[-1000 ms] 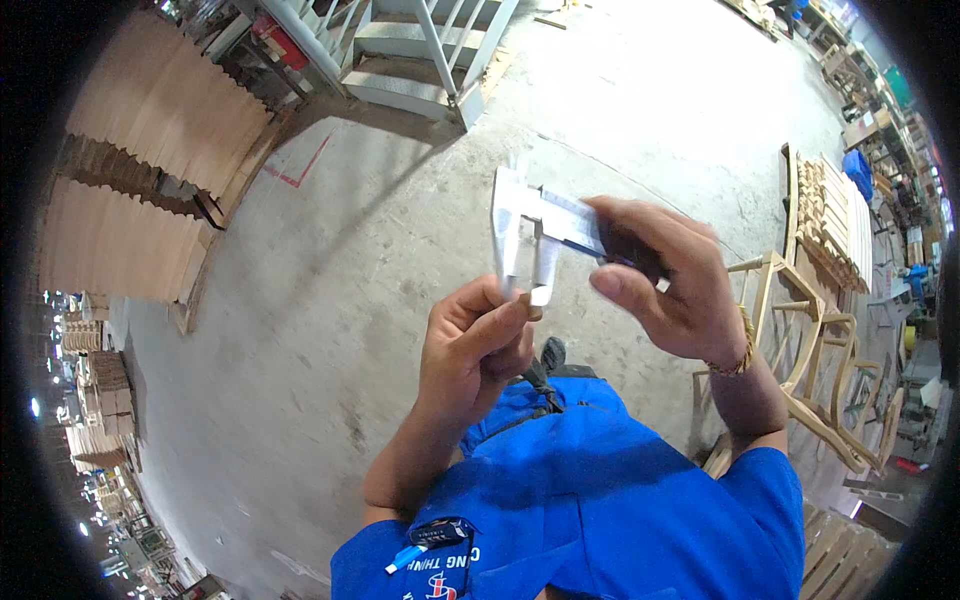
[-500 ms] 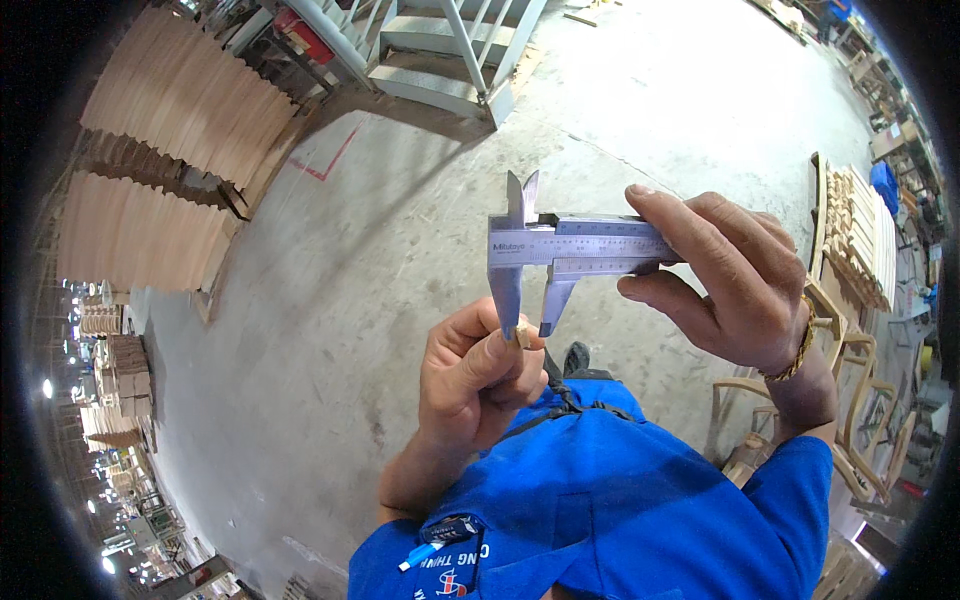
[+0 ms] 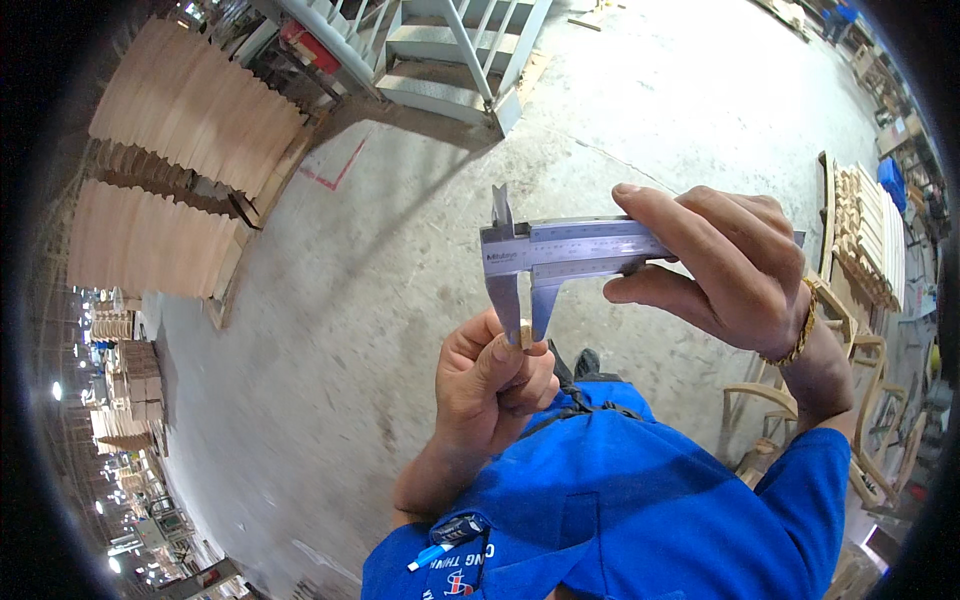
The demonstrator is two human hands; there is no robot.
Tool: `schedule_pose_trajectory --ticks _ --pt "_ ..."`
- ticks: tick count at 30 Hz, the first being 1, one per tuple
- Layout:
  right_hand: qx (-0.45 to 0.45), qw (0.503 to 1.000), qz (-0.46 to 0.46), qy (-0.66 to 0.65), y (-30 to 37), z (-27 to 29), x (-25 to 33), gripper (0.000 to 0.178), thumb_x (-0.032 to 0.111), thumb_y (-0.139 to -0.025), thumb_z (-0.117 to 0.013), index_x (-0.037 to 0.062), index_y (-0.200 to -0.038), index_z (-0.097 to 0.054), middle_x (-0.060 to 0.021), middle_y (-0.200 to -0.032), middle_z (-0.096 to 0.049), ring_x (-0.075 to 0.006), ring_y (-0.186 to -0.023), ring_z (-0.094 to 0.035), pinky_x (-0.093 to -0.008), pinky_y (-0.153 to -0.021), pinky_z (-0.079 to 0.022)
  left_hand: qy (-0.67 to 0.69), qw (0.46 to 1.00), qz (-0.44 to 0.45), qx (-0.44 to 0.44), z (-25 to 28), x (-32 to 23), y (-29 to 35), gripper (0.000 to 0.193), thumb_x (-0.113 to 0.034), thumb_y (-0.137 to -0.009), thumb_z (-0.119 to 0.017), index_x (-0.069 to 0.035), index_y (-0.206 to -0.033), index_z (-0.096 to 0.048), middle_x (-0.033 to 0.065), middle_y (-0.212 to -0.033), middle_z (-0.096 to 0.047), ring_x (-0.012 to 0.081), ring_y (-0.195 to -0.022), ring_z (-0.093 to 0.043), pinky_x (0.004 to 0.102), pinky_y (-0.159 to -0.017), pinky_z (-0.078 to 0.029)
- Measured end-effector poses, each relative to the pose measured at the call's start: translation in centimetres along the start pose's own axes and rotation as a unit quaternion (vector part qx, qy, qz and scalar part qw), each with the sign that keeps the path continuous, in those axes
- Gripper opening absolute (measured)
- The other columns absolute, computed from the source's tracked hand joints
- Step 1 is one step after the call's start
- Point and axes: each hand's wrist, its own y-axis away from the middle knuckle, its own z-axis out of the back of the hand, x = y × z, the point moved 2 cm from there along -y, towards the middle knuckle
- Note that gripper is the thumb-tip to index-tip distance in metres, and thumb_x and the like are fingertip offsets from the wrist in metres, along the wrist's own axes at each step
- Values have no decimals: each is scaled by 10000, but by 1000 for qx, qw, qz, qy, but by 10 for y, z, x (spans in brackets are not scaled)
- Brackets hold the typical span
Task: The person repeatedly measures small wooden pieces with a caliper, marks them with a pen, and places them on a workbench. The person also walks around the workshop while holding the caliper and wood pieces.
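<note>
My right hand (image 3: 725, 268) is closed around the beam of a silver vernier caliper (image 3: 590, 246), which lies nearly level with its long jaws pointing toward my body. My left hand (image 3: 492, 378) pinches a small piece of light wood (image 3: 526, 333) between thumb and fingers. The wood sits between the tips of the two long jaws, which appear to touch it on both sides. The lower part of the piece is hidden by my fingers.
Stacks of wooden parts (image 3: 190, 110) stand on the left. Metal stairs (image 3: 440, 90) with railings rise ahead. A pile of pale wooden strips (image 3: 866, 235) and curved wooden frames (image 3: 765, 392) are on the right. Grey concrete floor (image 3: 330, 370) lies beneath my hands.
The caliper's sliding jaw has moved left, narrowing the gap onto the wood piece. My left hand still pinches the piece.
</note>
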Motion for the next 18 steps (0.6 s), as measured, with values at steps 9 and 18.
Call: schedule_pose_trajectory --ticks 9,18 --pt "14 1000 -18 4 5 5 -1 548 231 -618 -767 -45 -1048 -570 -17 -579 -461 -110 -445 -470 -259 -375 -386 -32 999 -40 -6 -5 8 0 280 -242 -919 -525 27 -967 -584 -28 -583 -337 59 -441 -275 235 -378 -194" --pt "0 1000 10 -14 10 5 -2 551 247 -618 -770 -40 -1046 -574 -10 -572 -440 -104 -430 -458 -263 -358 -373 -132 981 -128 -60 -10 10 7 463 -242 -843 -641 86 -1129 -483 -27 -579 -349 56 -447 -288 238 -398 -192"
